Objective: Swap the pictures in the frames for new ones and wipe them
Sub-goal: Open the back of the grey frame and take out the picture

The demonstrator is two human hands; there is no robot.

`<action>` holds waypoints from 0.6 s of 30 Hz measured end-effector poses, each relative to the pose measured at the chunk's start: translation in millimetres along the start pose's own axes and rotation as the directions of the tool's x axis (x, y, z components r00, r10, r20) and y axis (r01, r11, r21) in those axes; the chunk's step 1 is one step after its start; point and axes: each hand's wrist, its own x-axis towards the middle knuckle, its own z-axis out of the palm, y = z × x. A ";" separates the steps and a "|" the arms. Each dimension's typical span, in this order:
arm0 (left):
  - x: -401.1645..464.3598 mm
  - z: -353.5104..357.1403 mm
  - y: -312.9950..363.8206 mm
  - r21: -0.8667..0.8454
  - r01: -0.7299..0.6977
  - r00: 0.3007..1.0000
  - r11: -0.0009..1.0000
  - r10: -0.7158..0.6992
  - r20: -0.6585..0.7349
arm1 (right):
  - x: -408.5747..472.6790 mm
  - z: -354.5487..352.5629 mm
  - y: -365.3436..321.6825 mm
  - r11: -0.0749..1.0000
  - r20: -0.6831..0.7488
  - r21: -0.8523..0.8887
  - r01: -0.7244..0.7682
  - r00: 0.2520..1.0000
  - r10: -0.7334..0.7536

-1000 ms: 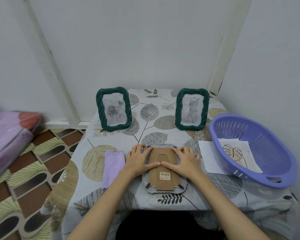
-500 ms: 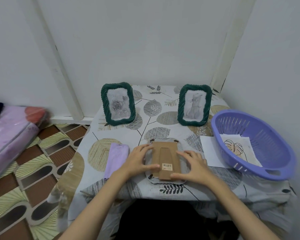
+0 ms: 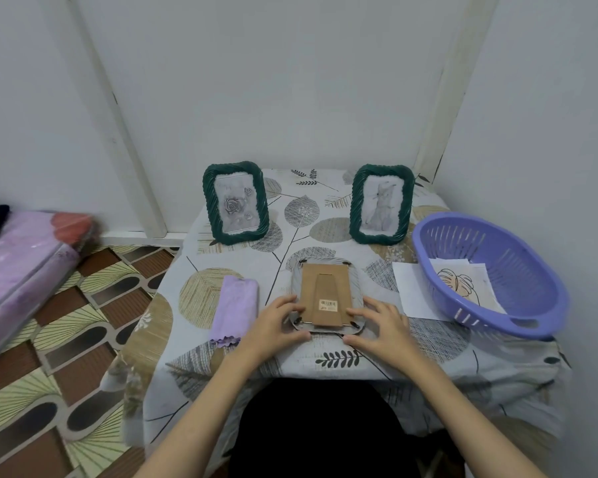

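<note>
Both hands grip the near corners of the face-down frame — left hand, right hand. Turn the clips gently — lift the backing flat.

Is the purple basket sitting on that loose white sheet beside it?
Touching. The head view shows the purple basket resting over the right edge of the white sheet, which disappears under its wall.
</note>
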 end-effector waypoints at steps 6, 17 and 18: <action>-9.1 5.1 -0.3 -0.097 -0.024 0.993 0.995 0.013 -0.116 | -4.4 9.9 2.2 0.989 -0.120 0.150 0.013 0.993 0.005; -7.0 6.8 -1.1 -0.141 -0.025 0.993 0.990 0.009 -0.114 | -3.3 10.8 0.1 0.989 -0.172 0.143 0.032 0.985 -0.007; -7.1 6.9 -0.7 -0.140 -0.026 0.993 0.990 0.009 -0.116 | -3.5 10.7 -0.6 0.989 -0.176 0.143 0.031 0.984 -0.006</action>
